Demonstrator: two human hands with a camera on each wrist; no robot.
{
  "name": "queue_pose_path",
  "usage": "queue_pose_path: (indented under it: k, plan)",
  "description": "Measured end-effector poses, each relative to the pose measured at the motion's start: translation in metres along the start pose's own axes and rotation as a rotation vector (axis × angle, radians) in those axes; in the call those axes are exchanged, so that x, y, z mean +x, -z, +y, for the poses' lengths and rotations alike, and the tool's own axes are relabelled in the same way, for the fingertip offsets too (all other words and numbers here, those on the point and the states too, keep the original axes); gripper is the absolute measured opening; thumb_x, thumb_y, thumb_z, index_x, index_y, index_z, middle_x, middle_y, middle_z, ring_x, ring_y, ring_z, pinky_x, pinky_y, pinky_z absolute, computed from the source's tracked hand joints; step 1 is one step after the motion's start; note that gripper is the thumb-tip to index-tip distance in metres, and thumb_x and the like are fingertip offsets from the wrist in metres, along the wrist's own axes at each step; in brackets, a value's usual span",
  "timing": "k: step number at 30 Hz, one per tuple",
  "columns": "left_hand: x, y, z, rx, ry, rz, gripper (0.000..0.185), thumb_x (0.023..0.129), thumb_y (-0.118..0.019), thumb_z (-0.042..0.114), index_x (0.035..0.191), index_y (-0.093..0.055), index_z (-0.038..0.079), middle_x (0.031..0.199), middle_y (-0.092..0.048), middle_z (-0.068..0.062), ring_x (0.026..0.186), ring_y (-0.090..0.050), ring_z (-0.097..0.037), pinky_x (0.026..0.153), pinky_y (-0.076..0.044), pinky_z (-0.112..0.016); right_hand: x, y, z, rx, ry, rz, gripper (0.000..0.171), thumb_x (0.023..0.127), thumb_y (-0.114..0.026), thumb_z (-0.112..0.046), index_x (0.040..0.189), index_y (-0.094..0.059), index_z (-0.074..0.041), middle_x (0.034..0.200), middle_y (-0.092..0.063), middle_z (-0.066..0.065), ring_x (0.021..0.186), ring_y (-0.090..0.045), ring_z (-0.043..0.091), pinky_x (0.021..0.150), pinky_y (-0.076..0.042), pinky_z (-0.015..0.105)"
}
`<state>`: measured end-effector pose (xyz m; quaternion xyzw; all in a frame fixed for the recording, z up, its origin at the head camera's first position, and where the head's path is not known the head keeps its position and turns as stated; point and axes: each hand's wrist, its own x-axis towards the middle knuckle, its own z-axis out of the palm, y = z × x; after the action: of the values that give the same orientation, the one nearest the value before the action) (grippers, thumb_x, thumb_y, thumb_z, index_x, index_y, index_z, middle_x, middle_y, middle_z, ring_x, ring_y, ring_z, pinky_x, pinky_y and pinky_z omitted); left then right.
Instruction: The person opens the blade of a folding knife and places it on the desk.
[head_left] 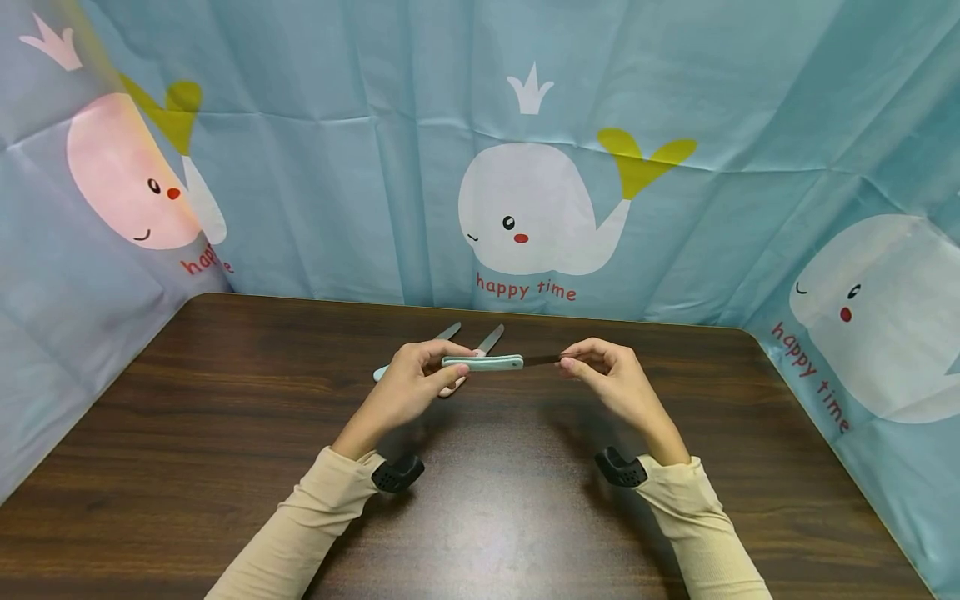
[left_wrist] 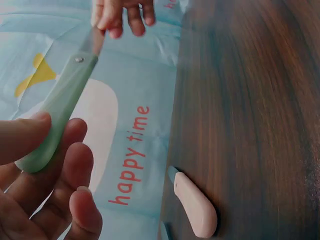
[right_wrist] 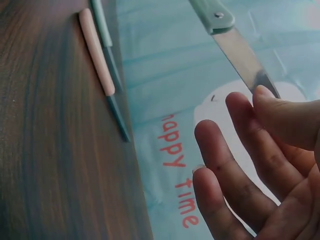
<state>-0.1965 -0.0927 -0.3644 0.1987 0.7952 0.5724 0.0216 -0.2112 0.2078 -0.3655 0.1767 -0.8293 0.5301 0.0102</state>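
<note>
Green-handled knife (head_left: 495, 362) held level above the desk (head_left: 225, 467), handle clasped by left hand (head_left: 408, 387), blade tip pinched by right hand (head_left: 611, 379), two more knives (head_left: 468, 346) lying behind.

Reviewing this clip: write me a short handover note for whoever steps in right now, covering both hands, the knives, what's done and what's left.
Left hand: grips the green handle of a knife, held level above the table.
Right hand: pinches the tip of that knife's blade between thumb and fingers.
Other things: a pink-handled knife and a second green-handled knife lie side by side on the table beyond the hands, near the whale cloth.
Done: one knife is lifted and held at both ends.
Left: it is not yet set down; the other two lie untouched. Mind the edge.
</note>
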Motion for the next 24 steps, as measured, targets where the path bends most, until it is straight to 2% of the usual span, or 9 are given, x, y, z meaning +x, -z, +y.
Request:
queue_pose_path:
  k: [3, 5, 7, 10, 13, 15, 19, 21, 24]
  plan:
    - [0.0, -0.001, 0.001, 0.022, 0.008, 0.005, 0.023, 0.095, -0.066, 0.009, 0.117, -0.071, 0.008, 0.079, -0.068, -0.004, 0.067, -0.058, -0.009, 0.062, -0.049, -0.022, 0.001, 0.0, 0.001, -0.01, -0.004, -0.01, 0.018, 0.097, -0.063, -0.011, 0.107, -0.066, 0.004, 0.104, -0.072, 0.027, 0.087, -0.074, 0.01, 0.078, -0.056, 0.024]
    - [0.0, -0.002, 0.002, 0.068, 0.014, -0.015, 0.023, 0.096, -0.064, 0.008, 0.118, -0.068, 0.008, 0.082, -0.069, -0.004, 0.064, -0.053, -0.008, 0.06, -0.044, -0.021, 0.002, 0.0, 0.002, -0.013, -0.006, 0.002, 0.019, 0.098, -0.063, -0.012, 0.108, -0.066, 0.004, 0.103, -0.073, 0.025, 0.087, -0.074, 0.01, 0.078, -0.057, 0.027]
    - [-0.001, -0.004, 0.001, 0.124, 0.025, -0.05, 0.021, 0.097, -0.062, 0.008, 0.117, -0.065, 0.006, 0.081, -0.067, -0.006, 0.06, -0.047, -0.009, 0.057, -0.039, -0.021, 0.002, 0.001, 0.004, -0.011, -0.014, 0.022, 0.02, 0.098, -0.063, -0.013, 0.109, -0.066, 0.004, 0.101, -0.074, 0.02, 0.086, -0.074, 0.011, 0.078, -0.058, 0.029]
    - [-0.001, -0.008, -0.001, 0.252, 0.028, -0.086, 0.016, 0.095, -0.064, 0.011, 0.111, -0.063, 0.006, 0.081, -0.066, -0.005, 0.061, -0.045, -0.009, 0.059, -0.038, -0.023, 0.003, 0.002, 0.005, 0.008, -0.037, 0.049, 0.022, 0.097, -0.064, -0.014, 0.11, -0.066, 0.004, 0.095, -0.076, 0.013, 0.085, -0.074, 0.014, 0.079, -0.058, 0.03]
    - [-0.001, -0.013, -0.004, 0.359, 0.025, -0.093, 0.013, 0.093, -0.068, 0.014, 0.104, -0.066, 0.009, 0.078, -0.065, -0.001, 0.063, -0.051, -0.009, 0.06, -0.041, -0.023, 0.002, 0.003, 0.007, 0.04, -0.067, 0.057, 0.025, 0.097, -0.063, -0.013, 0.112, -0.065, 0.007, 0.092, -0.076, 0.007, 0.085, -0.074, 0.016, 0.078, -0.058, 0.029]
    - [-0.002, -0.016, -0.005, 0.397, 0.023, -0.095, 0.012, 0.092, -0.07, 0.016, 0.103, -0.068, 0.01, 0.078, -0.066, 0.002, 0.064, -0.053, -0.008, 0.06, -0.042, -0.023, 0.002, 0.003, 0.008, 0.062, -0.082, 0.056, 0.027, 0.098, -0.063, -0.012, 0.114, -0.063, 0.009, 0.091, -0.076, 0.005, 0.084, -0.074, 0.014, 0.078, -0.058, 0.028]
    - [-0.003, -0.02, -0.005, 0.39, 0.027, -0.094, 0.011, 0.092, -0.069, 0.015, 0.102, -0.07, 0.01, 0.079, -0.071, -0.001, 0.058, -0.05, -0.008, 0.056, -0.04, -0.023, 0.002, 0.003, 0.009, 0.103, -0.096, 0.047, 0.028, 0.098, -0.061, -0.012, 0.115, -0.061, 0.011, 0.092, -0.076, 0.01, 0.081, -0.072, 0.006, 0.077, -0.057, 0.026]
    - [-0.003, -0.02, -0.005, 0.368, 0.027, -0.072, 0.009, 0.092, -0.069, 0.013, 0.101, -0.07, 0.01, 0.081, -0.074, -0.004, 0.056, -0.048, -0.008, 0.055, -0.038, -0.023, 0.002, 0.003, 0.008, 0.114, -0.101, 0.04, 0.029, 0.099, -0.061, -0.012, 0.116, -0.06, 0.011, 0.093, -0.077, 0.011, 0.081, -0.072, 0.004, 0.077, -0.057, 0.025]
    - [-0.004, -0.019, -0.005, 0.31, 0.03, -0.023, 0.006, 0.092, -0.069, 0.012, 0.098, -0.069, 0.01, 0.083, -0.076, -0.007, 0.056, -0.045, -0.008, 0.056, -0.036, -0.023, 0.002, 0.004, 0.007, 0.129, -0.111, 0.035, 0.03, 0.099, -0.061, -0.014, 0.116, -0.06, 0.01, 0.091, -0.077, 0.005, 0.082, -0.072, 0.004, 0.076, -0.057, 0.024]
